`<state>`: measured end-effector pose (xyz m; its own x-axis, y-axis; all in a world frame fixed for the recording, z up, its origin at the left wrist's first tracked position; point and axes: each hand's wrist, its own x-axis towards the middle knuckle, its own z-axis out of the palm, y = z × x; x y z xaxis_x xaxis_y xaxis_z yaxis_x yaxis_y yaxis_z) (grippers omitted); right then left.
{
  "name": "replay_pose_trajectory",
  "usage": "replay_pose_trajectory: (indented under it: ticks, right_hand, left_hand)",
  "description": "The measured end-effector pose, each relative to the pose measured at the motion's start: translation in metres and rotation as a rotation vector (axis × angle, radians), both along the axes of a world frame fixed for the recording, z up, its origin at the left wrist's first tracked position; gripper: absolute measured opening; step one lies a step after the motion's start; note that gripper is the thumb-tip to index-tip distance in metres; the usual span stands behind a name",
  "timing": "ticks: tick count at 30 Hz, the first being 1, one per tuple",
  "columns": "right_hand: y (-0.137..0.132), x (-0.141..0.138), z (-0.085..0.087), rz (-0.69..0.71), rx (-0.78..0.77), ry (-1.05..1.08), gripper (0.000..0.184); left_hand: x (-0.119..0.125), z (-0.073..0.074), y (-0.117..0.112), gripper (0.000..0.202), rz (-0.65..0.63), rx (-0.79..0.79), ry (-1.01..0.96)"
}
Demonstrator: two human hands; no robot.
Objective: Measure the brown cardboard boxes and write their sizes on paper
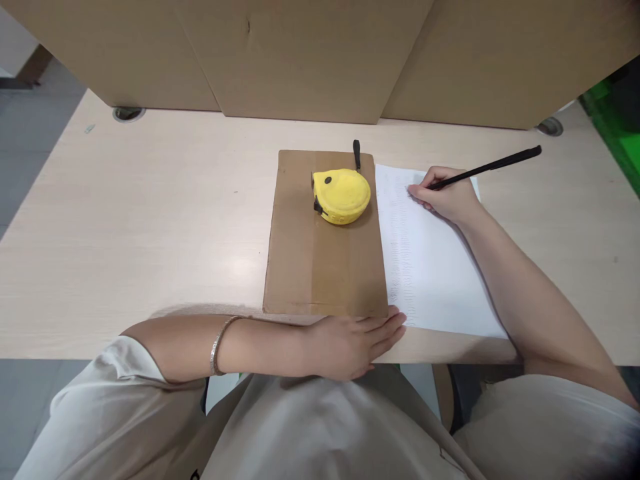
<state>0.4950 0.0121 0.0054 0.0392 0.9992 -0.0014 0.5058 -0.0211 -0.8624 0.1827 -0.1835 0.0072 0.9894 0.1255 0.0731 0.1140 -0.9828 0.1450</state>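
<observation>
A black pen [493, 165] is gripped in my right hand [453, 193], which rests on a white sheet of paper [440, 273]. Columns of small handwriting run down the sheet's left side. My left hand [353, 343] lies flat at the table's front edge, its fingers stretched to the right, with the fingertips at the paper's lower left corner. Just beyond that hand is a flat piece of brown cardboard [295, 260], bordering the paper. On it sits a yellow tape measure [343, 195] with a black strap pointing away from me.
The pale wooden table [175, 220] extends to both sides. Tall cardboard panels [310, 60] stand along its back edge. Round cable holes show at the back left [129, 114] and the back right [550, 126].
</observation>
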Motion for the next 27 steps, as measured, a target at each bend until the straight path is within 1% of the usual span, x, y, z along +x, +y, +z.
replay_pose_trajectory:
  ticks: [3,9,13,16,22,27]
  right_hand:
    - [-0.0004,-0.0016,0.0008,-0.016,-0.003,-0.022,0.042]
    - [-0.0024,-0.0049,0.0031,-0.062,0.032,-0.051,0.042]
    - [-0.0015,-0.0043,0.0016,-0.073,0.041,-0.061,0.039]
    - [-0.0003,-0.0023,-0.0011,-0.077,0.052,-0.071,0.042]
    - [-0.0033,-0.0002,-0.0009,-0.06,0.04,0.055,0.048]
    - [-0.0075,-0.0021,0.0013,-0.001,0.057,-0.017,0.046]
  left_hand:
    - [-0.0001,-0.0018,-0.0005,0.067,0.0,0.011,-0.025]
    - [0.0005,-0.0022,0.0002,0.067,-0.011,0.05,-0.012]
    - [-0.0002,-0.0042,0.0004,0.068,-0.002,0.005,-0.046]
    - [-0.0003,-0.0061,-0.0002,0.067,0.002,-0.01,-0.062]
    - [-0.0005,-0.0075,-0.0008,0.066,0.009,0.025,-0.05]
    - [-0.0008,-0.0081,-0.0008,0.066,0.002,0.035,-0.068]
